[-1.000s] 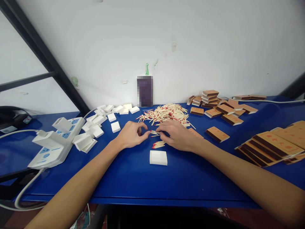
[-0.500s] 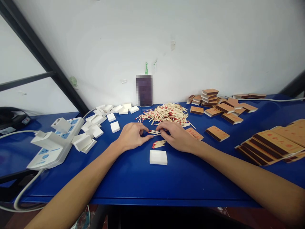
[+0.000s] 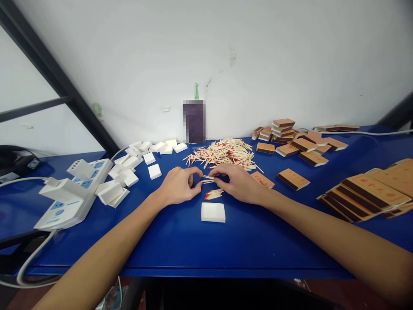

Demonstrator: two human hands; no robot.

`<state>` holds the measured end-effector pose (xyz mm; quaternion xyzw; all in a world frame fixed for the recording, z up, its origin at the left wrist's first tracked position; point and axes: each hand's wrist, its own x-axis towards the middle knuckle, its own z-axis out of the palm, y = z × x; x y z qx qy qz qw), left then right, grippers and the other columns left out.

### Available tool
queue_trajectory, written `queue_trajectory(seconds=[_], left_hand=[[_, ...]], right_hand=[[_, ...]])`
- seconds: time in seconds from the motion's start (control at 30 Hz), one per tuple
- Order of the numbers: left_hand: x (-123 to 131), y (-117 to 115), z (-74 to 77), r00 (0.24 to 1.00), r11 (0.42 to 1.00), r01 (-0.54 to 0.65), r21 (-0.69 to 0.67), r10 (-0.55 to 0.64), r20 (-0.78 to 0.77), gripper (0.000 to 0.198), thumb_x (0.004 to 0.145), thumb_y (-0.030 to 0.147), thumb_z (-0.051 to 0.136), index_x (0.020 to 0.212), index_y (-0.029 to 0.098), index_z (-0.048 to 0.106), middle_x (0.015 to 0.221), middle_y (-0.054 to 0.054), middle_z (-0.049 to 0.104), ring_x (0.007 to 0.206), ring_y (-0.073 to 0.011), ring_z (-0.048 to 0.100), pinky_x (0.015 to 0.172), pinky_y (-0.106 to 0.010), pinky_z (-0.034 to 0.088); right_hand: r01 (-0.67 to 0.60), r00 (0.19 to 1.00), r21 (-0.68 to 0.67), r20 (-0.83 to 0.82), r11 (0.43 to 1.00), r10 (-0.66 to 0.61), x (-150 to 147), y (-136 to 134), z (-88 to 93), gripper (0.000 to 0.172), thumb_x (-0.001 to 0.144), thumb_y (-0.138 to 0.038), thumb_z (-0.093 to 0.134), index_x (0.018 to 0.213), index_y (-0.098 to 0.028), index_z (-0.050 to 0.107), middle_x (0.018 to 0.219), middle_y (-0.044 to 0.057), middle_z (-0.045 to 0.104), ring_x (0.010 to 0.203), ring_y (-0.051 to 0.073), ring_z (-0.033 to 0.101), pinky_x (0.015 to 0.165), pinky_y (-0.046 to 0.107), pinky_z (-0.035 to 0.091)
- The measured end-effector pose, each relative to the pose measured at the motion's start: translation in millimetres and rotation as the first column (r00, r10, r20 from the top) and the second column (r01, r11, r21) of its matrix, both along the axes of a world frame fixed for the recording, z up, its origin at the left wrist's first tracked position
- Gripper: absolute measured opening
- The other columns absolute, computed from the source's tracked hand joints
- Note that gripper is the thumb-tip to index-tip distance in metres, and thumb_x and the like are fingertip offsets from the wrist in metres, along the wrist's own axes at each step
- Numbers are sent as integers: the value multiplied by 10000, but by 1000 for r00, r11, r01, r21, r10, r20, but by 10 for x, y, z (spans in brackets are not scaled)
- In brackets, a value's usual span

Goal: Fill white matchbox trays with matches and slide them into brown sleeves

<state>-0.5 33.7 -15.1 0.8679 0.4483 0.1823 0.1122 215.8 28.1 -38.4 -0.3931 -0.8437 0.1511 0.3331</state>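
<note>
Two hands [image 3: 179, 185], dozens of matches [image 3: 226, 153], over ten white trays [image 3: 155, 171], over ten matchboxes [image 3: 293, 178], one power strip [image 3: 86, 184]

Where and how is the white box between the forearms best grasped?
I'd probably take the white box by its left and right edges, from above: it lies flat with both edges unobstructed, while the small match bundle lies beyond its far edge.

Few pale matches [image 3: 207, 181], red heads leftward, crosswise between hands [image 3: 178, 186]; similar bundle [image 3: 214, 195] just nearer viewer.

Matches [image 3: 208, 181] part-hidden by right hand [image 3: 238, 183]; panel [image 3: 195, 122] pixelated.
</note>
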Motion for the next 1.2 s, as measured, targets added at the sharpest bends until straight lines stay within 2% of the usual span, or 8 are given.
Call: queue_trajectory(seconds=[0.2, 0.5, 0.7, 0.8, 0.93, 1.07, 1.13, 1.2], left_hand=[[-26, 32, -7, 1000, 999, -4, 41, 5, -25, 210, 773, 227, 585, 961, 198, 674, 528, 59, 538, 474, -109, 483, 521, -252, 325], [-35, 53, -42, 999, 999, 2, 52, -1, -36, 260, 827, 305, 592, 1048, 207, 688, 554, 48, 549, 498, -119, 496, 534, -253, 320], [-44, 50, -30, 994, 994, 107, 22, -106, -38, 268, 866, 273, 541, 1044, 235, 738, 548, 42, 558, 492, -108, 484, 548, -251, 332], [-47, 51, -29, 989, 989, 148, 15, -148, -22, 274, 871, 253, 526, 1032, 225, 745, 554, 38, 566, 490, -102, 478, 545, -244, 343], [-56, 66, -40, 982, 981, 191, -16, -191, -2, 282, 889, 254, 506, 1044, 211, 737, 580, 32, 582, 503, -104, 483, 553, -244, 367], [-68, 93, -61, 987, 986, 163, 41, -163, -3, 300, 912, 239, 468, 1084, 197, 710, 782, -17, 663, 708, -155, 578, 703, -291, 440], [-74, 103, -67, 991, 986, 134, 96, -131, -37, 335, 938, 246, 422, 1142, 189, 682, 900, -53, 647, 870, -202, 571, 834, -361, 442], [-78, 108, -70, 992, 989, 100, 110, -90, -93, 385, 960, 274, 386, 1253, 204, 626, 984, -76, 599, 961, -241, 526, 898, -432, 417]], right_hand=[[-1, 1000, 17, 1, 1000, 1, 6, 5, -10, 195, 838, -87, 553, 941, -188, 685, 918, 36, 723, 843, 165, 627, 759, 305, 458], [6, 1000, 10, -11, 1000, -6, 2, 13, -11, 183, 832, -95, 567, 913, -203, 692, 899, 29, 726, 812, 159, 637, 728, 295, 468], [6, 999, 12, -44, 1000, -6, -9, -20, 21, 188, 817, -109, 561, 895, -212, 698, 866, 22, 727, 796, 165, 644, 725, 309, 485], [75, 995, 14, -65, 997, -74, -2, -18, 21, 209, 815, -107, 532, 893, -205, 700, 864, 31, 725, 785, 170, 639, 712, 314, 490], [149, 989, 87, -38, 985, -146, 5, 26, -36, 292, 814, -56, 469, 935, -199, 693, 964, 58, 732, 923, 210, 633, 844, 381, 486], [119, 992, 149, 21, 982, -124, 3, 59, -111, 346, 841, -52, 428, 1051, -182, 671, 1073, 84, 709, 1070, 251, 563, 966, 447, 438], [114, 991, 142, 47, 983, -122, 6, 62, -131, 354, 860, -64, 412, 1095, -164, 658, 1086, 99, 697, 1091, 263, 528, 984, 458, 425], [128, 988, 117, 73, 985, -137, 12, 56, -139, 361, 874, -78, 404, 1126, -162, 648, 1085, 109, 683, 1107, 277, 499, 984, 471, 418]])
